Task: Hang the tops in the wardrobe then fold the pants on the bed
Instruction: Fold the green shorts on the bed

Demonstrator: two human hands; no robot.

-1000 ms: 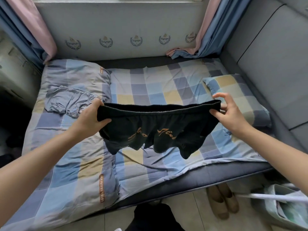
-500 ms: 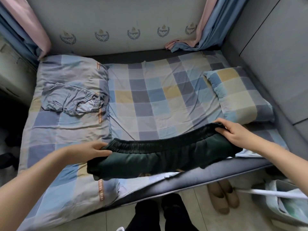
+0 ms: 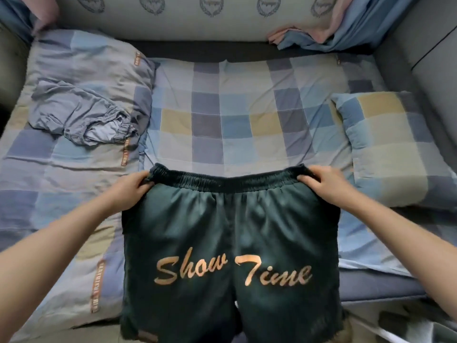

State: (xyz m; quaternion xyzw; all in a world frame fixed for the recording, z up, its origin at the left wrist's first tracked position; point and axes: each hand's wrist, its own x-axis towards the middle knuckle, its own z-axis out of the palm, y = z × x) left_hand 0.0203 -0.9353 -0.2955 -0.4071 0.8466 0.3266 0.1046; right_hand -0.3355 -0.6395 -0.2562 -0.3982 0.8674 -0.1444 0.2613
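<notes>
Soft, even daylight, moderately bright, no hard glare; where it comes from can't be told. Shadows faint: a thin dark edge under the dark green shorts (image 3: 230, 233) and in creases of the checked bedding (image 3: 237, 115). The shorts read very dark, fabric detail mostly lost, though the gold lettering stays legible w/ slight smear. Overall pic a bit soft, compression-blurred. Wide-angle distortion strong: far wall (image 3: 173, 23) bows, bed edges curve outward at left & right. Near corners blurriest, esp. near right, where floor items smear into streaks. The left hand (image 3: 128, 191) and right hand (image 3: 324, 186) are fairly sharp; forearms near the frame edges look stretched.
</notes>
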